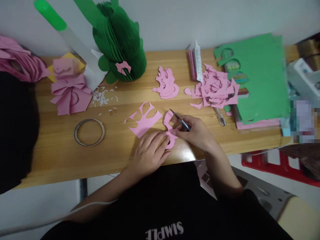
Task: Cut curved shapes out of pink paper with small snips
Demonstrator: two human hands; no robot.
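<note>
In front of my body on the wooden table is a curvy pink paper cutout (168,117). My left hand (150,151) has its fingertips on the cutout's lower part, with the thumb beside them, gripping it. Closed around a slim, dark, pointed tool (180,121) is my right hand (196,131); its thumb and fingertips also touch the cutout's right side. The tool's tip points up and left; its exact kind is unclear. Just left of the cutout lies a pink paper offcut (143,120) with rounded holes.
Behind are stacked pink cutouts (166,83), a pile of pink scraps (217,87) and a green honeycomb paper figure (122,43). Green sheets (265,76) lie right. A tape roll (89,132), white bits (101,96) and folded pink paper (72,95) are left. A person's dark shape (16,133) fills the left edge.
</note>
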